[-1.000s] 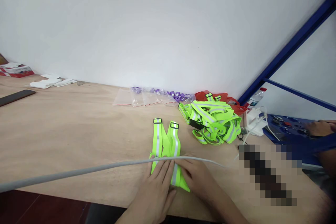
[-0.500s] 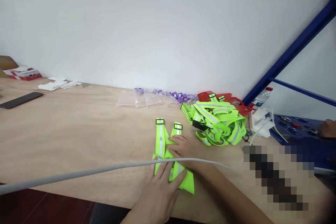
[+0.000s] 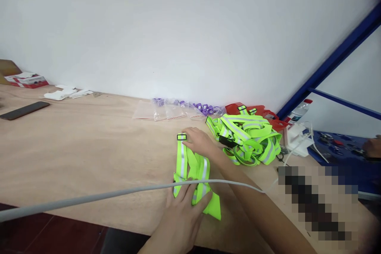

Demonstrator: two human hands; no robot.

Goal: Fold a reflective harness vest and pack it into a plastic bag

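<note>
A fluorescent yellow-green reflective strap harness (image 3: 182, 160), with silver stripes, lies folded on the wooden table in front of me. My left hand (image 3: 184, 204) presses on its lower part with the fingers spread. At its upper end my right hand (image 3: 198, 141) is closed, thumb and fingers at the strap beside a black slider buckle (image 3: 181, 137). The second strap's buckle is hidden, and the right hand covers that area. A grey cable (image 3: 119, 193) crosses the view above my left hand.
A heap of similar reflective straps (image 3: 250, 137) lies to the right, before a red bag (image 3: 262, 112). Clear plastic bags (image 3: 175, 112) and purple items (image 3: 204, 108) line the wall. A bottle (image 3: 300, 110), a white charger (image 3: 297, 139) and another person's hand (image 3: 373, 147) are farther right.
My right hand has moved up and left from the middle of the harness to the buckle end, shifting the right strap. My left hand stays pressed in place.
</note>
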